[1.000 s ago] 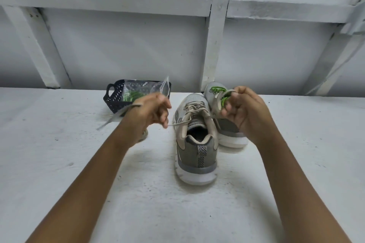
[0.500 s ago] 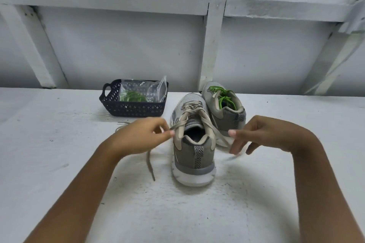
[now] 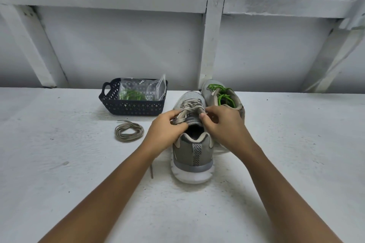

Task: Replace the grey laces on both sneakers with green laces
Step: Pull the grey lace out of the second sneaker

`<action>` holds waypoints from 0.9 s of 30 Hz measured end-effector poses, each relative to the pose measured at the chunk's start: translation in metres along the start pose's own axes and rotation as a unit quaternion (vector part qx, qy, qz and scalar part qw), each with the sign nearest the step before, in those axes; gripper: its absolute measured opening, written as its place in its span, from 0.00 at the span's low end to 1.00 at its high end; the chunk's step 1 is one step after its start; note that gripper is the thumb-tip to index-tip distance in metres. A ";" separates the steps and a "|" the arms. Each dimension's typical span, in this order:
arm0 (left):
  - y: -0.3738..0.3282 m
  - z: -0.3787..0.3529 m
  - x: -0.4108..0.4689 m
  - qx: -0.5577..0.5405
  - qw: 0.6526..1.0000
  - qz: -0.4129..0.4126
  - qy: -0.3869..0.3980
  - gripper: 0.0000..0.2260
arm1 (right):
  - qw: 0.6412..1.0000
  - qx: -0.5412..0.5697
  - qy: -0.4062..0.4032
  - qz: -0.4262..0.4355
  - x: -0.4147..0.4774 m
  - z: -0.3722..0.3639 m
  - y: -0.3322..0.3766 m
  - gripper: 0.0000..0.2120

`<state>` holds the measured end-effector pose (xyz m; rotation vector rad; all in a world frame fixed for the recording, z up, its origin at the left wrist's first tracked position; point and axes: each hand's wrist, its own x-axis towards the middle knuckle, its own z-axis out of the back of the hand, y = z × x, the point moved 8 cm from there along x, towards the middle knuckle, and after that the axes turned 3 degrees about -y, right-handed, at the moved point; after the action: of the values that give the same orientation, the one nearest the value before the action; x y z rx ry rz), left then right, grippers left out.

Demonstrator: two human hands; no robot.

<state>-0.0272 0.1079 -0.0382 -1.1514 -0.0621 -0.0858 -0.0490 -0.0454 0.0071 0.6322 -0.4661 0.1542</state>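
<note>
Both bare forearms slanted up from the bottom corners toward frame centre. The left hand (image 3: 165,129) and right hand (image 3: 224,124) sat close together, fingers curled, each pinching the grey lace (image 3: 190,105).

grey-laced sneaker (image 3: 192,150) upright, green-laced sneaker (image 3: 211,90) behind

A dark blue plastic basket with a lattice wall and loop handle (image 3: 134,107) stands on the white painted tabletop (image 3: 59,163) near its far edge, and a crumpled clear plastic zip bag (image 3: 142,87) lies inside it, one corner rising above the rim. Behind runs a white panelled wall (image 3: 118,45) framed by an upright white post (image 3: 212,35), a horizontal white rail (image 3: 108,0) and slanting braces (image 3: 33,45)
</note>
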 end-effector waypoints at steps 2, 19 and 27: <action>-0.005 0.003 -0.006 0.020 1.000 -0.012 -0.010 0.17 | 1.000 0.024 0.004 -0.013 0.000 0.003 0.000 0.11; 0.005 0.009 -0.039 -0.033 0.997 -0.013 -0.066 0.16 | 0.995 0.063 0.083 0.004 -0.004 0.004 0.005 0.08; 0.007 0.006 -0.039 -0.042 0.997 -0.013 -0.069 0.20 | 0.981 0.164 0.057 -0.086 -0.002 0.007 -0.009 0.08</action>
<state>-0.0657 0.1179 -0.0456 -1.2399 -0.1981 -0.0318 -0.0503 -0.0563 0.0063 0.9792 -0.2745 0.1025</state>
